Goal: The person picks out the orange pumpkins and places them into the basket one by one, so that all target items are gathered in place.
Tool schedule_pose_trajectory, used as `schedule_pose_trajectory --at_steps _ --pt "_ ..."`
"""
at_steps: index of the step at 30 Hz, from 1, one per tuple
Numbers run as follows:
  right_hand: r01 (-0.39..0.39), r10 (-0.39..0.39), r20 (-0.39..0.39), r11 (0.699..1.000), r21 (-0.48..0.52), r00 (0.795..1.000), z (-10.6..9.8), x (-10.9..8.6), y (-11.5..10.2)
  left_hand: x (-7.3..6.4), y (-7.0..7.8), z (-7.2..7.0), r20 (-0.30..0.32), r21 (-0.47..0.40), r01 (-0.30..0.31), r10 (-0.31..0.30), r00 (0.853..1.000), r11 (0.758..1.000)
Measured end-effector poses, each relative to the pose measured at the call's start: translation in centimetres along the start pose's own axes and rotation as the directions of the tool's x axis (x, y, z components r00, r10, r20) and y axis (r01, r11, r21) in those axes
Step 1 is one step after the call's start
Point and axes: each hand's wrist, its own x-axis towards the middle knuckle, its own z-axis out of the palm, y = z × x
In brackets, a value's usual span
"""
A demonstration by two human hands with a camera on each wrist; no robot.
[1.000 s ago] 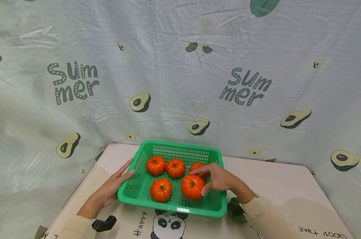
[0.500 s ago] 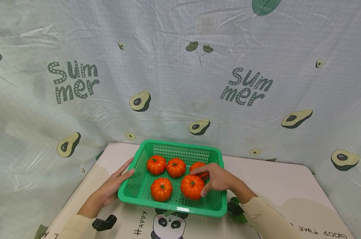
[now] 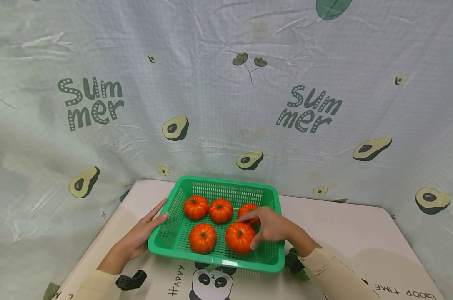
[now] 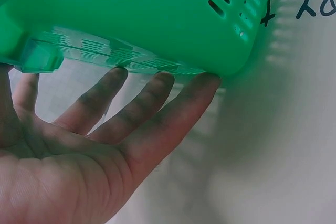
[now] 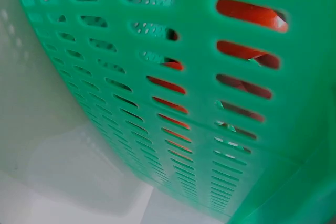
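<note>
Inside a green plastic basket (image 3: pixel 226 263) sit several small orange pumpkins. My right hand (image 3: pixel 274 227) reaches over the basket's right side and holds the front right pumpkin (image 3: pixel 238 239) between its thumb and fingers. Behind that hand, another pumpkin (image 3: pixel 247 211) is partly covered. My left hand (image 3: pixel 138 235) rests against the left side of the basket, its thumb by the rim. In the left wrist view the fingers (image 4: pixel 173 114) stretch out fairly straight, touching the outer wall. Only the slotted basket wall (image 5: pixel 199 124) fills the right wrist view, with orange showing through; the right hand is hidden there.
A dark green object (image 3: pixel 295 264) lies by the basket's front right corner, partly behind the right forearm. Near the left sleeve is a black object (image 3: pixel 131 280). The pale printed table (image 3: pixel 324 212) meets a hanging avocado-print cloth (image 3: pixel 211 83) at the back.
The front right pumpkin has shifted slightly to the left and toward the front, together with my right hand. The left hand and the basket have stayed in place.
</note>
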Motion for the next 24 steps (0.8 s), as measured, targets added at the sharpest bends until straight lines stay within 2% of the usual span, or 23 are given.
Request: schedule_pose_trajectory --at_steps 11,24 --pt "-0.024 0.025 0.019 0.998 -0.051 1.000 0.14 0.18 -0.15 -0.11 0.01 0.03 0.005 -0.010 0.003 -0.003 1.000 1.000" --pt "-0.016 0.023 0.061 0.993 -0.120 0.998 0.17 0.62 -0.41 0.13 0.05 -0.04 -0.003 -0.006 0.002 -0.002 1.000 1.000"
